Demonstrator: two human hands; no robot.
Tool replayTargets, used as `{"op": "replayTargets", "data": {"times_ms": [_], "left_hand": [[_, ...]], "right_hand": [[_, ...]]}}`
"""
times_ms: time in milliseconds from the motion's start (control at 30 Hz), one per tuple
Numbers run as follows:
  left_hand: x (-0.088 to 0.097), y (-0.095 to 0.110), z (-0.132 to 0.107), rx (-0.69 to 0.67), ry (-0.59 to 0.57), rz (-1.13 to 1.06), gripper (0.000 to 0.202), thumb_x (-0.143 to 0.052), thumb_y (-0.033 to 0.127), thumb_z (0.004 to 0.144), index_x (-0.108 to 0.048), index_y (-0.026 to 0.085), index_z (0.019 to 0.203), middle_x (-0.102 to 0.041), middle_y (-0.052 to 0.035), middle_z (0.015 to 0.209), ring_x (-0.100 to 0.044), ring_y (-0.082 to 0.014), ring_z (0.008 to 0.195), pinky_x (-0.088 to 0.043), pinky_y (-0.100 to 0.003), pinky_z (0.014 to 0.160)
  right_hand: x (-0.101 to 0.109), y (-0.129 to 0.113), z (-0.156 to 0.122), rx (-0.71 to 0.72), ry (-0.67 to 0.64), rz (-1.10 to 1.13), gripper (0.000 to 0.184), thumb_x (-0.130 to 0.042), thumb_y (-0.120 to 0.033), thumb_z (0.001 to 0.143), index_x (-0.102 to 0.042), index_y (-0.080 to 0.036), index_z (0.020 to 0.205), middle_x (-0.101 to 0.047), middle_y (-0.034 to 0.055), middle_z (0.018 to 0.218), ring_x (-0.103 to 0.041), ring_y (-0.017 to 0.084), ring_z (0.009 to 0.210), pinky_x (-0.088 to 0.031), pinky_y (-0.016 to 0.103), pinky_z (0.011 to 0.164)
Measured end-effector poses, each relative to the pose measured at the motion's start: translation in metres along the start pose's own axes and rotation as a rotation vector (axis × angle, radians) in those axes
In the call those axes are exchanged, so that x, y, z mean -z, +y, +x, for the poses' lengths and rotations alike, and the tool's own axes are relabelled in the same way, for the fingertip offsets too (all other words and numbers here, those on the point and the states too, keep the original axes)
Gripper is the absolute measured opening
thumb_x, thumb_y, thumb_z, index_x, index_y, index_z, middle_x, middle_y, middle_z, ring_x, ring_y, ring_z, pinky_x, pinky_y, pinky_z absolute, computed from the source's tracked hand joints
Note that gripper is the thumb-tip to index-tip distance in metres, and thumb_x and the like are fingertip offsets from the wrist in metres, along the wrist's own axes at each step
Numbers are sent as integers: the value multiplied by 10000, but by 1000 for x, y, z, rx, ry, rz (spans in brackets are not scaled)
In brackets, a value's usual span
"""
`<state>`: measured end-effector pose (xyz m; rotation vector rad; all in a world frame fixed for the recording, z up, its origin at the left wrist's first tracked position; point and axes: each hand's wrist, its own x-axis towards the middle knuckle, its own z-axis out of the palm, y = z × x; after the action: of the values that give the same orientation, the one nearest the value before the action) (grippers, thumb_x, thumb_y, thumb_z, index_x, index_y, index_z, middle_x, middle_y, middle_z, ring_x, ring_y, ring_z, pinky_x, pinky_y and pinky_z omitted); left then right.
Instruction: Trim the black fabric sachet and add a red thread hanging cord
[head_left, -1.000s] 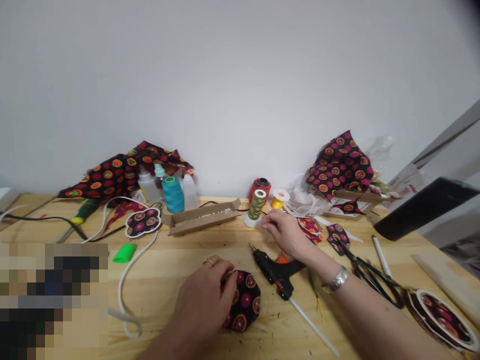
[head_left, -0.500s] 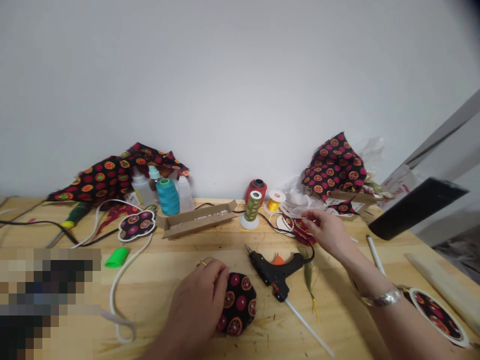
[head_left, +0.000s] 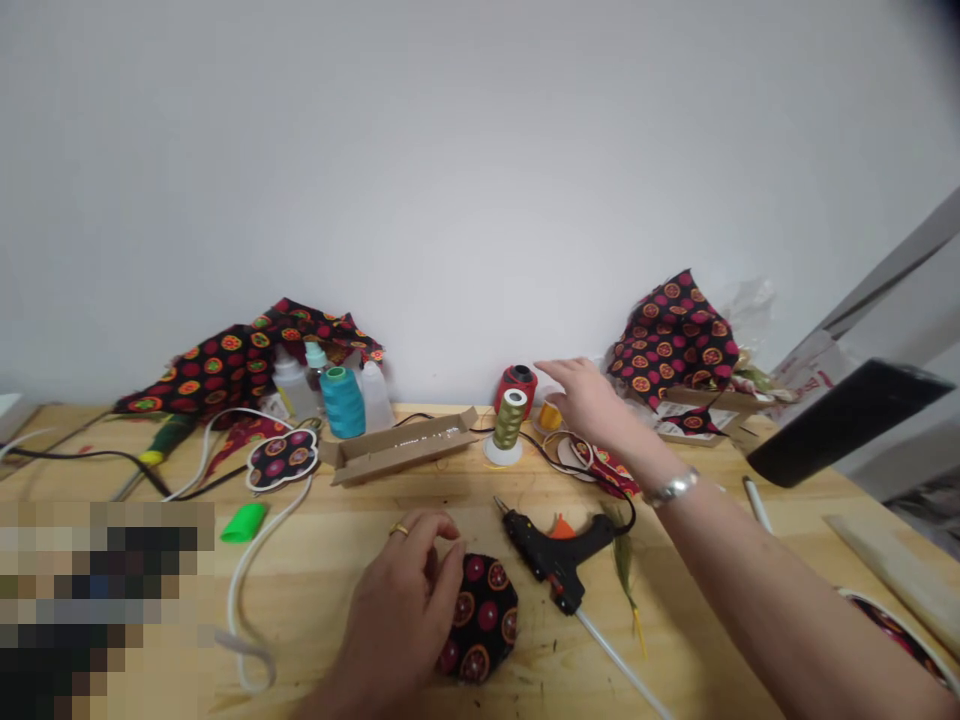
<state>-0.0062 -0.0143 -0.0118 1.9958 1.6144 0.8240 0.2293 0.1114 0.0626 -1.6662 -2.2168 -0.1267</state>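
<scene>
My left hand (head_left: pixel 397 615) lies curled at the left edge of a round piece of black fabric (head_left: pixel 484 620) with red and orange medallions, its fingertips against the cloth. My right hand (head_left: pixel 589 400) is raised with the fingers apart, holding nothing, above a gold wire spool (head_left: pixel 550 416). It is also close to an olive thread cone (head_left: pixel 508 420) and a red spool (head_left: pixel 516 388). A black hot glue gun (head_left: pixel 551 550) lies between my hands, with a glue stick (head_left: pixel 619 655) running from it toward me.
On the wooden table (head_left: pixel 315 570) stand plastic bottles (head_left: pixel 294 388), a teal thread cone (head_left: pixel 343 403) and a cardboard tray (head_left: pixel 401 450). Patterned fabric heaps (head_left: pixel 671 340) rise at the back. A white cord (head_left: pixel 240 590) lies at the left, and a dark blurred object (head_left: pixel 847 425) juts in at right.
My right hand has moved up and to the left, from the fabric scraps toward the spools. My left hand has shifted only slightly at the round fabric.
</scene>
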Motion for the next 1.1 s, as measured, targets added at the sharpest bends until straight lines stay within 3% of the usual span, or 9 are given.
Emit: {"op": "replayTargets", "data": {"times_ms": [133, 233, 400, 567, 733, 833, 933, 1000, 1100], "left_hand": [[4, 2, 1, 131, 90, -78, 222, -386, 257, 863, -511, 216, 1042, -627, -18, 771, -611, -202, 667, -455, -314, 631], [6, 4, 2, 170, 179, -140, 252, -359, 243, 872, -490, 204, 1084, -605, -15, 765, -593, -199, 677, -443, -312, 649], [7, 7, 2, 203, 193, -198, 234, -368, 228, 876, -490, 220, 1076, -527, 24, 672, -535, -181, 607, -415, -297, 627], [7, 6, 2, 192, 168, -213, 217, -372, 226, 875, -498, 228, 1051, -529, 15, 713, -514, -178, 615, -397, -296, 625], [5, 3, 2, 187, 174, -234, 214, -373, 245, 873, -501, 219, 1042, -545, 3, 736, -505, -180, 603, -395, -307, 624], [5, 4, 2, 190, 177, -249, 215, -370, 259, 877, -503, 223, 1042, -553, 2, 745, -508, -183, 605, -395, -310, 622], [6, 4, 3, 191, 189, -267, 213, -379, 247, 872, -503, 227, 1044, -557, 2, 756, -520, -186, 630, -399, -316, 643], [7, 4, 4, 202, 194, -293, 210, -388, 246, 870, -503, 231, 1045, -551, 11, 735, -526, -186, 633, -401, -319, 653], [8, 5, 4, 217, 203, -361, 191, -396, 283, 878, -500, 238, 1032, -521, 36, 657, -518, -182, 607, -396, -313, 637]], "right_hand": [[-11, -2, 34, 34, -101, -66, 547, -588, -175, 785, -459, -154, 1315, -570, 140, 1211, -427, 286, 1102, -347, 371, 923], [-21, -1, 48, -3, -153, -91, 542, -611, -232, 774, -474, -137, 1289, -594, 177, 1151, -441, 319, 1063, -364, 405, 873], [-28, 2, 54, -46, -198, -45, 466, -618, -267, 761, -533, -176, 1210, -644, 146, 1055, -510, 292, 980, -398, 370, 801], [-34, 4, 54, -52, -170, 85, 400, -637, -268, 731, -587, -184, 1119, -663, 83, 1045, -585, 204, 896, -427, 282, 772], [-36, 9, 56, -121, -49, 184, 509, -667, -319, 687, -575, -122, 1147, -670, 105, 1040, -622, 212, 905, -468, 288, 780], [-15, 12, 58, -185, 81, 194, 654, -652, -365, 695, -491, -70, 1256, -623, 163, 1143, -601, 257, 1000, -462, 359, 867], [24, 10, 52, -222, 257, 172, 733, -643, -387, 700, -426, -42, 1309, -557, 196, 1233, -548, 300, 1097, -420, 438, 940], [52, 4, 39, -205, 488, 180, 718, -690, -377, 660, -485, -42, 1262, -598, 184, 1167, -577, 309, 1045, -437, 463, 918], [86, -16, 10, -130, 654, 296, 635, -702, -367, 672, -521, -122, 1229, -623, 137, 1130, -609, 287, 983, -472, 479, 868]]}}
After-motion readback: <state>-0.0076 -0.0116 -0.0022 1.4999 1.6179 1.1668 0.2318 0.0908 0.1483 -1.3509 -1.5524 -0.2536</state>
